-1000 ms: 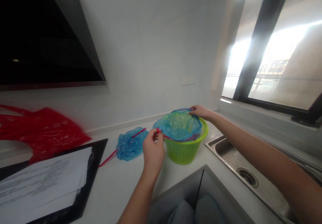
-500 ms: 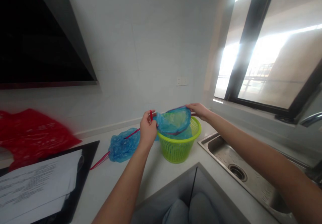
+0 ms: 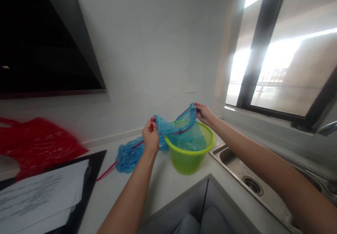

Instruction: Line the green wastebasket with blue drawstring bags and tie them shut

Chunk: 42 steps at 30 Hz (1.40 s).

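A thin blue drawstring bin bag [image 3: 193, 137] is stretched between my hands, its mouth above a lime-green plastic basket [image 3: 186, 161] and its lower part hanging inside. My left hand [image 3: 151, 135] is closed on the left edge of the mouth, with a loop of red drawstring at its fingers. On the right, my right hand [image 3: 203, 113] pinches the opposite edge, a bit of red string showing at the fingertips. Another crumpled blue bag [image 3: 127, 156] with red drawstrings lies on the counter, partly behind my left wrist.
A steel sink [image 3: 237, 164] is set into the counter right of the basket. To the left, printed papers [image 3: 42, 195] rest on a black hob, with a red plastic bag [image 3: 44, 142] behind. A dark range hood [image 3: 52, 48] overhangs the left side.
Both hands have lifted and spread the bag's mouth slightly, the left moving a little leftward. The bag's opening is now pulled into a longer, narrower shape above the basket.
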### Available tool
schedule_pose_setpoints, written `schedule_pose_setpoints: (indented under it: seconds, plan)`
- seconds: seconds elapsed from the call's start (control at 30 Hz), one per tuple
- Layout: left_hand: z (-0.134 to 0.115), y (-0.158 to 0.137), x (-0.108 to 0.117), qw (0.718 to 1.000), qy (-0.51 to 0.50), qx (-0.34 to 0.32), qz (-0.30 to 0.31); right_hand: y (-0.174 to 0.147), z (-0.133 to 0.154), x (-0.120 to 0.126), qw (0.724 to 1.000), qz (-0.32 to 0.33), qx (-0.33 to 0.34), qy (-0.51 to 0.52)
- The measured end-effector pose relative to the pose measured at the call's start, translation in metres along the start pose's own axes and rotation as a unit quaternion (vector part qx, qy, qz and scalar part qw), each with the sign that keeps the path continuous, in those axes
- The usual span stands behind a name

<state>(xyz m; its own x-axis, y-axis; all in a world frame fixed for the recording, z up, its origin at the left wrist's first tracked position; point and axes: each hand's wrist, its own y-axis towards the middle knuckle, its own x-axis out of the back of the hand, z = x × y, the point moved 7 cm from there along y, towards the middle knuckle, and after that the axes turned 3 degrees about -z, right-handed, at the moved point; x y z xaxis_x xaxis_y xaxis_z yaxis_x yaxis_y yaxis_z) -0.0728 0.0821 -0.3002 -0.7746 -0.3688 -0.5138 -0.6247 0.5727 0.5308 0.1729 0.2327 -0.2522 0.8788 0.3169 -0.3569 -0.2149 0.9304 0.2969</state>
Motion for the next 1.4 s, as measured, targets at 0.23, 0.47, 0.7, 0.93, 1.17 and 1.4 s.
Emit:
schedule_pose_setpoints:
  seconds: [0.23, 0.47, 0.7, 0.93, 1.17, 1.4]
  plan:
    - [0.001, 0.011, 0.008, 0.984, -0.144, 0.100, -0.025, 0.002, 0.007, -0.004, 0.998, -0.012, 0.004, 0.058]
    - [-0.022, 0.011, 0.031, 0.960, -0.200, 0.182, -0.070, -0.006, 0.036, 0.038, 0.993, -0.090, -0.014, 0.080]
    - [-0.026, 0.004, 0.018, 0.935, -0.267, 0.231, -0.033, -0.041, 0.034, 0.082, 0.986, -0.132, -0.090, 0.037]
    - [-0.041, -0.001, 0.000, 0.971, -0.120, 0.200, 0.048, -0.079, 0.031, 0.090, 0.984, -0.082, -0.146, 0.063]
    - [-0.048, 0.015, 0.002, 0.970, -0.023, 0.236, -0.056, -0.096, 0.036, 0.078, 0.993, -0.015, -0.050, 0.103]
    - [-0.054, 0.033, -0.008, 0.968, -0.024, 0.217, -0.124, -0.080, 0.035, 0.070, 0.978, -0.047, 0.028, 0.202]
